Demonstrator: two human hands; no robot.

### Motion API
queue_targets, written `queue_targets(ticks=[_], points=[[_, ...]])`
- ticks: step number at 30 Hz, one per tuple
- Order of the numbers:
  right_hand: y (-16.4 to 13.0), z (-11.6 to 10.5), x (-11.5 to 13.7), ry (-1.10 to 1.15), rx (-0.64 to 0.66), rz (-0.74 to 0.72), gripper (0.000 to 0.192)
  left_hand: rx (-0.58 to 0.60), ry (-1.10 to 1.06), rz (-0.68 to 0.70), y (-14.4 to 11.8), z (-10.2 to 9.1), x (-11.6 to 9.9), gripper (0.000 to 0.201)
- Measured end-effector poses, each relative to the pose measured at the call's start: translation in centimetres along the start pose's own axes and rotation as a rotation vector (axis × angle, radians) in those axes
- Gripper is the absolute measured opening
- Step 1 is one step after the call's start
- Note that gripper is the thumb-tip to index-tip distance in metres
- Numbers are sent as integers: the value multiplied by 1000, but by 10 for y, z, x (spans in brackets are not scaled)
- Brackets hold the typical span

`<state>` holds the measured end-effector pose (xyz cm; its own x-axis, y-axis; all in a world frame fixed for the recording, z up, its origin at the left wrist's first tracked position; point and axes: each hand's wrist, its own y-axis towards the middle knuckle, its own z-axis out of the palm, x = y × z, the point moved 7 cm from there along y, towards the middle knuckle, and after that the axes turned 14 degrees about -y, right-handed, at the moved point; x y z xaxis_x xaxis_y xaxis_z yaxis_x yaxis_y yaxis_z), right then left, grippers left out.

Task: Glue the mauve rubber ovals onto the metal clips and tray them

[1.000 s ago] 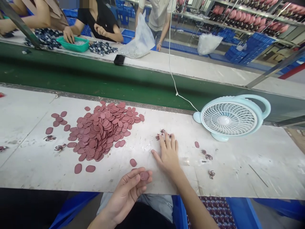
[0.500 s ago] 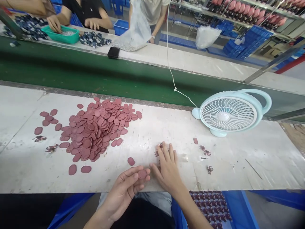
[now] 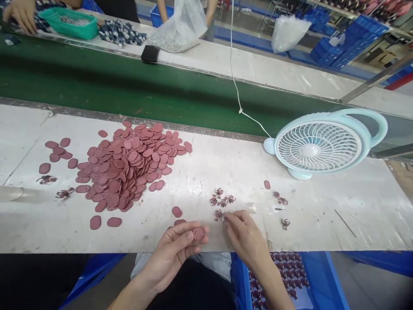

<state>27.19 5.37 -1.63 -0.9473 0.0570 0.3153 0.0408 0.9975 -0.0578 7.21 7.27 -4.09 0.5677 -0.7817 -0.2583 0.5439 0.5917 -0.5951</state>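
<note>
My left hand (image 3: 172,254) pinches a maroon oval disc (image 3: 198,234) with small holes between thumb and fingers, just above the table's front edge. Beside it, my right hand (image 3: 248,239) has thumb and forefinger closed at the edge of a small brown-and-white spidery piece (image 3: 219,215); the fingertips partly cover it. Several similar pieces (image 3: 222,201) lie just beyond. A loose maroon disc (image 3: 177,211) rests near my left hand, and another is partly hidden behind its fingers. A big heap of maroon discs (image 3: 125,168) spreads over the table on the left.
A light-blue fan (image 3: 318,148) stands at the right, its white cord (image 3: 240,111) crossing the green belt (image 3: 180,88). A blue crate (image 3: 325,280) of dark red parts sits below the table edge. Across the belt are a co-worker's hand (image 3: 22,15) and a green basket (image 3: 72,26).
My right hand has drawn back from the cluster of small pieces, uncovering them, and its spread fingers have closed in a pinch. My left hand still holds the disc. The view has shifted slightly.
</note>
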Motion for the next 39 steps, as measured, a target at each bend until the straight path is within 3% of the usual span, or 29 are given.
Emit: queue_targets(ticks=[6,10,12,15,18,21,26,39], points=[[12,4,-3,-52,83,76,17,-17,21,-8,-1,-3,2,23],[6,-8,-9,-47,71,169,10,1,20,1,-2,-3,2,21],[-5,-18,-11,135,39,270,9,17,16,12,-2,-2,3,21],[-23,-27,0,646,24,358,17,37,13,29,-3,0,7,21],[-32,-29,25,970,29,330,27,48,25,47,-4,4,12,21],[-27,-30,46,1085,-17,251,22,69,55,90,-5,9,12,21],[-19,-29,56,1111,-66,217,19,113,131,177,-6,15,6,20],[-18,-29,61,962,55,200,18,171,125,201,-7,16,5,18]])
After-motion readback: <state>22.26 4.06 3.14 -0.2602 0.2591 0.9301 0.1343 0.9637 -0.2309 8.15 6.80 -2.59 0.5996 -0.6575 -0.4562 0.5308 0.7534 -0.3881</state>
